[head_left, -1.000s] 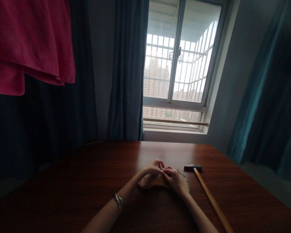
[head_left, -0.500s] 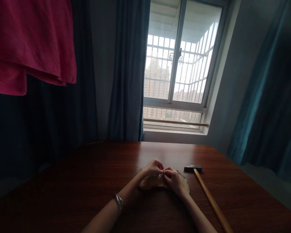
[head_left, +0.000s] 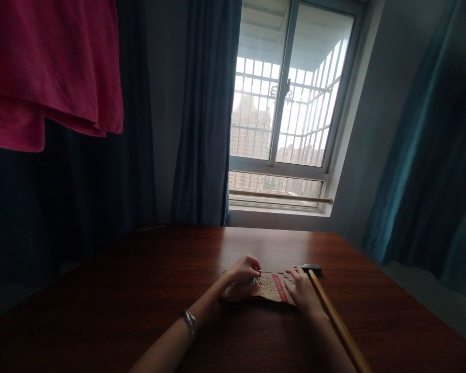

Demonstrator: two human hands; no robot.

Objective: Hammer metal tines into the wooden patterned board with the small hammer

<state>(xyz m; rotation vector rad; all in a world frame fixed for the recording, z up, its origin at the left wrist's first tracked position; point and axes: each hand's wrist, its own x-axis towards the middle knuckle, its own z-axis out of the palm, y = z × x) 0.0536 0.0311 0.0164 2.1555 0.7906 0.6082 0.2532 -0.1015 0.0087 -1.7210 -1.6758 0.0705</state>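
On the table in front of me lies a tan sheet covered in small dark holes or studs. It has a red band near its right part and a row of slanted dark marks at the upper right. My left hand is over its left side, thumb and finger pinching a tiny shiny metal piece too small to name. At the sheet's right end is my right hand, fingers stretched out and holding nothing. Just beyond it is a hammer with a wooden handle and a dark head, partly hidden by that hand.
The brown wooden table stretches to the wall below a barred window. Dark blue curtains hang left and right of the window. Pink cloth hangs at the upper left.
My right hand has left the left hand's fingertips and moved right, near the hammer, its fingers opening out. More of the sheet shows. The left hand stays put.
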